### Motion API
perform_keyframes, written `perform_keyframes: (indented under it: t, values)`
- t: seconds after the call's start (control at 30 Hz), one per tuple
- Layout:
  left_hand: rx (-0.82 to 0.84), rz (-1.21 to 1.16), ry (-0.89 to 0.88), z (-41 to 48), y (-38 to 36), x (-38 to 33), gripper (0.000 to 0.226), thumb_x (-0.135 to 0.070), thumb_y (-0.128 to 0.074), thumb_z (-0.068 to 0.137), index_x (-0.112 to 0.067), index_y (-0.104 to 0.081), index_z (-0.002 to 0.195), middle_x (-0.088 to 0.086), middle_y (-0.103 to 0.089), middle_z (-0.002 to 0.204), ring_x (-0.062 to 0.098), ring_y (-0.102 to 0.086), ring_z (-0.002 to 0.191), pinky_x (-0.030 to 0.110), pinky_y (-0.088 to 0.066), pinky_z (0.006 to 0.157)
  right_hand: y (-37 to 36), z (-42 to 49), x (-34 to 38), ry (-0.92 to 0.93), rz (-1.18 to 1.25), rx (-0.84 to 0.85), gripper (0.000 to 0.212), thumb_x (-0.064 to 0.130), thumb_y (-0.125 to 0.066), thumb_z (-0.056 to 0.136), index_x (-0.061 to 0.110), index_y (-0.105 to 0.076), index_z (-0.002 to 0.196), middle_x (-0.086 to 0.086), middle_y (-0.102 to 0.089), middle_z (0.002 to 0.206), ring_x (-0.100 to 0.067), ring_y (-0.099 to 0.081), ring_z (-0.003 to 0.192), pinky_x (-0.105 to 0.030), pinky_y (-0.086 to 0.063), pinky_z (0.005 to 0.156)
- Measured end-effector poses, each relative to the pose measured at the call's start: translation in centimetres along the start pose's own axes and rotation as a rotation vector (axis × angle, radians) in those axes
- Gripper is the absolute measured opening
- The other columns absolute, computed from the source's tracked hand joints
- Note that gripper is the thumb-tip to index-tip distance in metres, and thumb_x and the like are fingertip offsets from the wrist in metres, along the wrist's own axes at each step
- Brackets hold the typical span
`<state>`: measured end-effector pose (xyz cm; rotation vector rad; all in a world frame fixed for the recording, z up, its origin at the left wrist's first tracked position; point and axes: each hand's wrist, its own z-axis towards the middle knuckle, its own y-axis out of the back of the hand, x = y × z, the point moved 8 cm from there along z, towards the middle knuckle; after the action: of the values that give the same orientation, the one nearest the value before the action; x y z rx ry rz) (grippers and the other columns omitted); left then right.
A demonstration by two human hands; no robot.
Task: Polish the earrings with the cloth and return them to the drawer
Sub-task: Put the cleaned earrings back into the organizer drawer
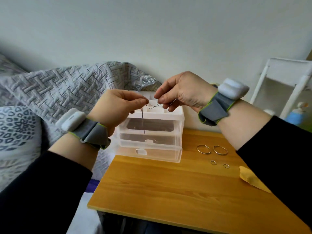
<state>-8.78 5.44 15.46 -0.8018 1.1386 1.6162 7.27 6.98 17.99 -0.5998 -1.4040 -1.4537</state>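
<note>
Above the clear plastic drawer unit [152,149] we hold a thin dark strand [152,107] between both hands. Our left hand [116,107] pinches one end between thumb and fingers [140,100], our right hand [182,92] pinches the other, and a loose tail hangs down before the drawers. On the wooden tabletop [168,191] to the right lie a large hoop earring [203,149] beside a second hoop [220,150], two small earrings [213,162] just nearer us, and the yellow cloth [249,178] — partly hidden by our right sleeve.
</note>
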Motion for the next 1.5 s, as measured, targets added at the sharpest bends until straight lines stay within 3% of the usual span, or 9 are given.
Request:
perform_keyframes:
  t: [0.17,0.33,0.53,0.63,0.77,0.87,1.0,1.23,1.5]
  values:
    - [-0.022,0.152,0.041,1.2,1.6,2.0,0.009,-0.023,-0.073,0.079,-0.02,-0.076,0.086,-0.002,-0.069,0.071,-0.004,-0.05,0.045,0.006,-0.037,0.042,-3.2,2.3,-0.9,-0.022,-0.13,0.05,0.017,-0.013,-0.066,0.073,0.003,-0.069,0.078,-0.018,-0.064,0.07,-0.021,-0.061,0.056,-0.026,-0.054,0.049]
    - [0.015,0.311,0.081,2.3,2.4,4.9,0.005,-0.025,-0.074,0.078,-0.024,-0.076,0.083,-0.005,-0.068,0.064,0.0,-0.051,0.049,0.015,-0.039,0.05,-6.4,4.4,-2.4,-0.043,-0.206,0.093,0.018,-0.013,-0.066,0.072,0.001,-0.071,0.082,-0.019,-0.064,0.072,-0.019,-0.059,0.053,-0.031,-0.057,0.056]
    - [0.054,0.449,0.102,2.9,2.5,7.8,0.006,-0.025,-0.072,0.08,-0.023,-0.076,0.084,-0.008,-0.066,0.066,0.002,-0.052,0.049,0.007,-0.033,0.039,-9.6,5.8,-4.7,-0.12,-0.241,0.187,0.021,-0.017,-0.064,0.072,0.004,-0.068,0.075,-0.017,-0.063,0.068,-0.017,-0.059,0.046,-0.033,-0.058,0.055]
    - [0.089,0.57,0.094,3.0,2.4,8.6,0.01,-0.03,-0.07,0.081,-0.023,-0.076,0.086,-0.003,-0.07,0.074,0.005,-0.056,0.06,0.015,-0.04,0.053,-10.6,5.9,-5.8,-0.15,-0.216,0.2,0.021,-0.018,-0.061,0.071,0.002,-0.066,0.072,-0.014,-0.062,0.062,-0.026,-0.064,0.056,-0.039,-0.059,0.06]
    - [0.1,0.684,0.124,3.2,2.7,9.9,0.008,-0.035,-0.07,0.078,-0.029,-0.075,0.079,-0.008,-0.064,0.063,0.008,-0.054,0.058,0.024,-0.043,0.064,-11.6,6.2,-6.8,-0.188,-0.23,0.23,0.025,-0.02,-0.059,0.07,0.004,-0.063,0.068,-0.016,-0.062,0.062,-0.036,-0.066,0.066,-0.038,-0.06,0.059]
    - [0.118,0.744,0.149,3.0,2.6,10.6,0.009,-0.036,-0.07,0.076,-0.029,-0.075,0.077,-0.005,-0.07,0.073,0.016,-0.064,0.076,0.033,-0.051,0.079,-12.4,6.2,-7.3,-0.214,-0.281,0.259,0.024,-0.02,-0.059,0.071,0.004,-0.063,0.071,-0.018,-0.063,0.064,-0.034,-0.066,0.063,-0.039,-0.061,0.061]
    - [0.111,0.816,0.16,2.8,2.5,10.5,0.011,-0.036,-0.069,0.078,-0.028,-0.076,0.082,-0.002,-0.071,0.083,0.02,-0.062,0.089,0.042,-0.042,0.098,-13.3,6.0,-8.0,-0.258,-0.294,0.295,0.022,-0.019,-0.059,0.073,0.002,-0.063,0.076,-0.018,-0.064,0.064,-0.026,-0.065,0.054,-0.037,-0.06,0.063]
    - [0.116,0.974,0.132,2.8,2.3,10.1,0.015,-0.04,-0.063,0.083,-0.031,-0.074,0.089,-0.005,-0.067,0.087,0.017,-0.056,0.092,0.029,-0.021,0.086,-13.6,5.9,-8.3,-0.273,-0.291,0.3,0.021,-0.017,-0.062,0.075,-0.001,-0.067,0.086,-0.019,-0.066,0.076,-0.018,-0.063,0.05,-0.029,-0.06,0.057]
    - [0.099,0.944,0.125,2.3,2.3,9.5,0.016,-0.04,-0.065,0.082,-0.03,-0.075,0.088,-0.005,-0.067,0.084,0.017,-0.057,0.09,0.032,-0.032,0.094,-13.3,5.6,-8.2,-0.257,-0.214,0.285,0.022,-0.02,-0.059,0.074,0.0,-0.064,0.083,-0.021,-0.065,0.071,-0.028,-0.064,0.057,-0.034,-0.06,0.06]
